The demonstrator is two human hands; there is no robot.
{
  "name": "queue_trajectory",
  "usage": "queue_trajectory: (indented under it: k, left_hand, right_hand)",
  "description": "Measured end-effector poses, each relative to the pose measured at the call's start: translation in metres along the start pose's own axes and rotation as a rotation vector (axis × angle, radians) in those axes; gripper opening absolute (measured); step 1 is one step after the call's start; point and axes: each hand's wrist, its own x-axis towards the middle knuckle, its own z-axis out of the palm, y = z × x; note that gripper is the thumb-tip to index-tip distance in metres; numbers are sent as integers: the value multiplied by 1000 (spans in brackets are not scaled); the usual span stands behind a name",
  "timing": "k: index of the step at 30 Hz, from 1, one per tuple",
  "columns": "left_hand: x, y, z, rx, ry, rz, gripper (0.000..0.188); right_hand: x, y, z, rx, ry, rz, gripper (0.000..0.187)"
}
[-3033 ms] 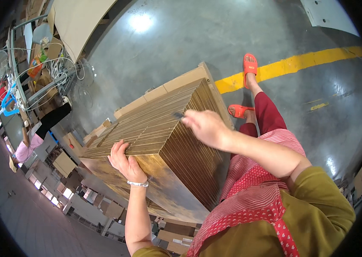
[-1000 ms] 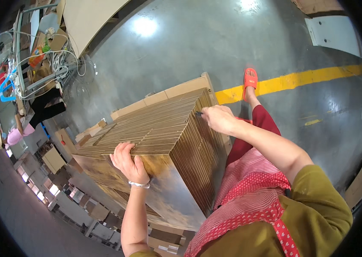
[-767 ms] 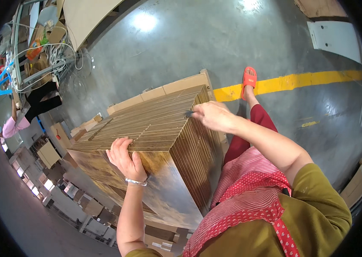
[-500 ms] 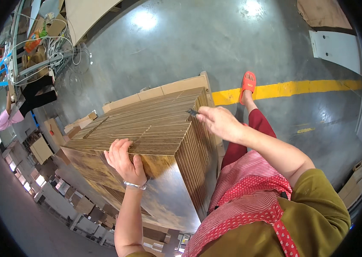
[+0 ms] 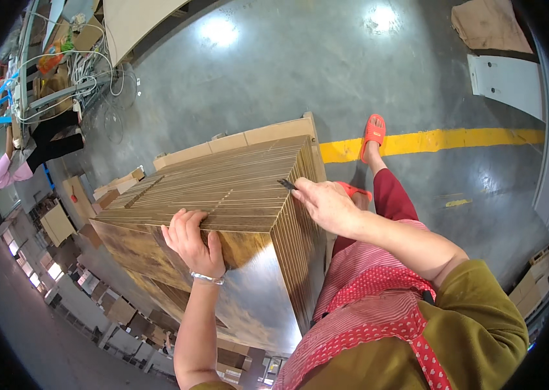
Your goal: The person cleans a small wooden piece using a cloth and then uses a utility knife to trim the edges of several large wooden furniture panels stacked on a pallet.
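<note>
r hand (image 5: 326, 202) fingers pinch dark tool (image 5: 286, 184) (cld slip if grip slackens), 2 o'clock of l hand (image 5: 195, 245), loosely spread on stack (image 5: 222, 172).

Left hand (image 5: 193, 246) rests on stacked panels (image 5: 248, 201); right hand (image 5: 330, 207) grips dark tool (image 5: 287, 184).

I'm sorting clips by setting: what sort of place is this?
Probably a factory or warehouse hall: a yellow line crosses the grey floor, many thin panels stand tightly packed by the left hand, and cardboard lies at the right.
</note>
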Motion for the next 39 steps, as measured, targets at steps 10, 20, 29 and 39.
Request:
queue_trajectory:
  k: [10,20,29,39]
  left_hand:
    - [-3,-4,2,-8,34,1,41]
    - [-6,-3,1,40,30,21,45]
    - [-4,-1,0,46,16,24,46]
    - [-5,-1,-2,15,8,30,47]
  right_hand:
    - [-32,-54,-11,89,-48,-112,15]
    - [-44,-79,-17,83,-211,-242,14]
    - [-34,-59,-5,71,7,-186,14]
    - [-36,-49,-15,478,49,74,19]
